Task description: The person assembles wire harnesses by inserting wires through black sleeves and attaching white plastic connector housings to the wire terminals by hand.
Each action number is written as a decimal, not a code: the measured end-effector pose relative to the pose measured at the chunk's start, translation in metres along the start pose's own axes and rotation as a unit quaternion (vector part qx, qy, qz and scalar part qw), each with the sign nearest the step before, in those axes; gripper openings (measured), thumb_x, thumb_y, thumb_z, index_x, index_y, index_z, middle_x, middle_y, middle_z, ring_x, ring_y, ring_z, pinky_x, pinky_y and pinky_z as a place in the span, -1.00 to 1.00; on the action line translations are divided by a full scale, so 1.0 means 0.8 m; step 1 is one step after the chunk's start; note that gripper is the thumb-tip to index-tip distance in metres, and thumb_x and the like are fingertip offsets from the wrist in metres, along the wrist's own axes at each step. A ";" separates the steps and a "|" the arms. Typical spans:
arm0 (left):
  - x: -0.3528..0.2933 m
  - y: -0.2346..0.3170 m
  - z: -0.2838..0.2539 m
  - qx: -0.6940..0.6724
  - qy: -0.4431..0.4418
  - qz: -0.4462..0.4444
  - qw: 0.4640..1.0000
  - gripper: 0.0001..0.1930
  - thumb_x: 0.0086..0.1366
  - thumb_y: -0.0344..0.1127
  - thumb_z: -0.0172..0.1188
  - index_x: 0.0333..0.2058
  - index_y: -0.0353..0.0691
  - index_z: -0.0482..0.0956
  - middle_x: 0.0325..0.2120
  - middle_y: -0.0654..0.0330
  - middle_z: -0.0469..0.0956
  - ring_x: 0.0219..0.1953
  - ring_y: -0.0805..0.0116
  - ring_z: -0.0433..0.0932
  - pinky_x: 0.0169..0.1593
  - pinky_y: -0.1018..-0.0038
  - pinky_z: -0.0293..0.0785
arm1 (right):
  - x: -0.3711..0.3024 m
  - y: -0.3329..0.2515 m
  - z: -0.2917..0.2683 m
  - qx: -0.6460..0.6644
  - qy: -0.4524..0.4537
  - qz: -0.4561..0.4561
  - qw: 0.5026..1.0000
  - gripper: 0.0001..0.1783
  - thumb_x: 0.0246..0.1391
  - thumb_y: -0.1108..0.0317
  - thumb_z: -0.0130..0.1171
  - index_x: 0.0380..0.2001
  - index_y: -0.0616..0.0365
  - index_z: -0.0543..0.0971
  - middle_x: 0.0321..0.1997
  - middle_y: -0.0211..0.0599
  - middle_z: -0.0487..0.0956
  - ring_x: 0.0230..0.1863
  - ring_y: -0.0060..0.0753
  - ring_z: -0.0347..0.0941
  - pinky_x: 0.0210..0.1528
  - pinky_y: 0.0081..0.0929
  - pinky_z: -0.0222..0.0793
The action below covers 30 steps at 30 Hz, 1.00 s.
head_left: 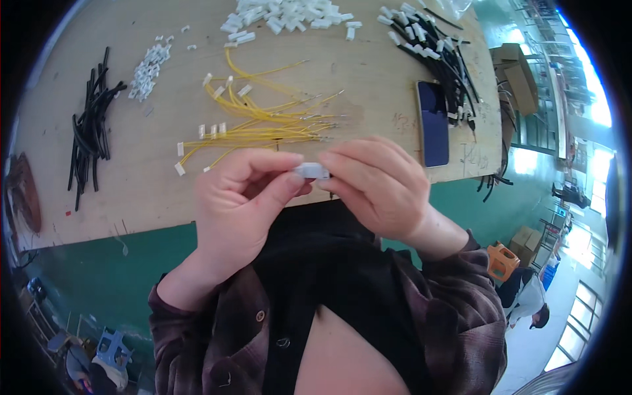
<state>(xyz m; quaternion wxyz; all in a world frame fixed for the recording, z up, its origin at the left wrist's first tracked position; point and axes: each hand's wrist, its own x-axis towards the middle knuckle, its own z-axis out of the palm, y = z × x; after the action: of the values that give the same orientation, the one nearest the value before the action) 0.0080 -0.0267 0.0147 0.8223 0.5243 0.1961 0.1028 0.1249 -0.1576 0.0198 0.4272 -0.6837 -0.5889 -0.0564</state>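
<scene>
The wide, pale wooden table (148, 197) bore thin yellow wires (263, 135) spread just beyond your hands, seemingly to stay reachable. Your left hand (237, 204) and right hand (382, 187) pinched opposite ends of a small white plastic connector (311, 171) near the table's front edge, probably to steady it.

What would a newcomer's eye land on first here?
The hands, at centre: left hand and right hand pinch a small white plastic piece between them. Just beyond, yellow wires spread across the pale table, and a heap of white pieces lies at the picture's top.
</scene>
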 end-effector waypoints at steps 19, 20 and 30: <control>0.040 -0.021 -0.030 0.381 -0.101 0.070 0.916 -0.75 0.06 -0.38 0.09 -0.26 -0.32 0.45 -0.53 0.08 0.51 -0.46 0.31 0.49 -0.33 0.50 0.37 | 0.022 0.143 -0.142 -0.324 -0.052 0.322 0.888 -0.63 -0.06 0.28 0.08 -0.13 0.08 0.42 -0.41 -0.32 0.49 -0.45 -0.55 0.34 -0.36 -0.61 0.28; 0.061 -0.015 -0.045 0.460 -0.028 0.142 0.876 -0.78 0.05 -0.37 0.07 -0.28 -0.30 0.47 -0.50 0.06 0.49 -0.44 0.24 0.47 -0.32 0.46 0.37 | 0.027 0.140 -0.134 -0.352 -0.037 0.300 0.886 -0.62 -0.06 0.28 0.08 -0.11 0.08 0.41 -0.39 -0.32 0.48 -0.43 -0.55 0.34 -0.35 -0.61 0.28; 0.164 0.002 -0.100 0.675 0.058 0.183 0.712 -0.81 0.00 -0.43 0.06 -0.34 -0.18 0.52 -0.39 0.12 0.44 -0.25 0.20 0.39 -0.21 0.39 0.36 | 0.043 0.114 0.088 -0.225 -0.225 0.119 0.940 -0.80 -0.13 0.32 0.06 -0.40 0.19 0.47 -0.34 -0.23 0.46 -0.36 -0.25 0.39 -0.30 -0.36 0.31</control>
<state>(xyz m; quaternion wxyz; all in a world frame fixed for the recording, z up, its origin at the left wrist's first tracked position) 0.0920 0.0891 -0.0424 0.2011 0.9585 0.1612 0.1216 0.1831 -0.0804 -0.0522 0.1217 -0.8221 -0.5559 0.0192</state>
